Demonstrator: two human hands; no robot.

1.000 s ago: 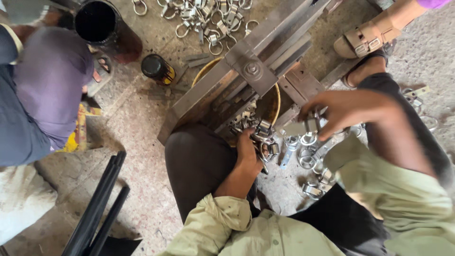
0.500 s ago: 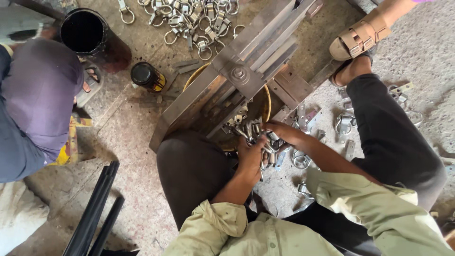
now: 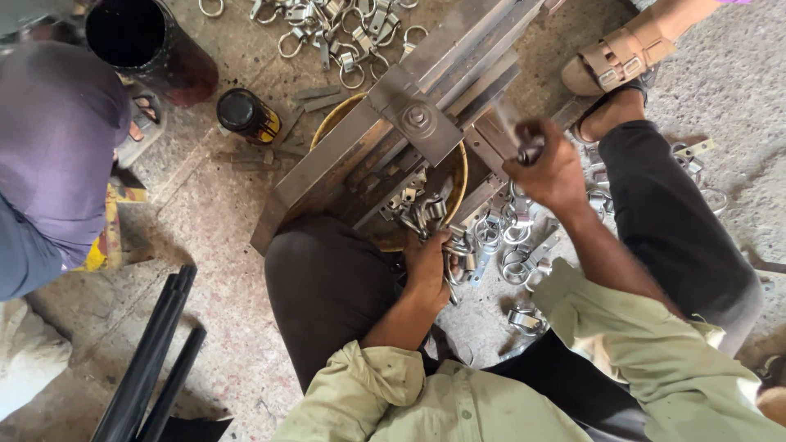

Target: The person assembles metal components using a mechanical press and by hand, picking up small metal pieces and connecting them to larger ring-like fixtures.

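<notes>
I sit on the floor over a jig of steel bars (image 3: 417, 115) that lies across a yellow basin (image 3: 336, 115). My left hand (image 3: 430, 266) rests between my knees and grips a bunch of small metal clamps (image 3: 422, 214) at the jig's near edge. My right hand (image 3: 553, 170) is up at the jig's right side, its fingers closed round a small metal clamp piece (image 3: 528, 152). Loose ring clamps (image 3: 512, 245) lie on the floor between the two hands.
Another pile of ring clamps (image 3: 344, 37) lies beyond the jig. A black bucket (image 3: 135, 37) and a dark can (image 3: 246, 115) stand at the upper left beside a person in a purple shirt (image 3: 57, 139). A sandalled foot (image 3: 622, 53) shows at the upper right, black pipes (image 3: 155, 360) at the lower left.
My right hand has left the clamps beside my left hand and moved up and right to the jig's side. My left hand has stayed in place.
</notes>
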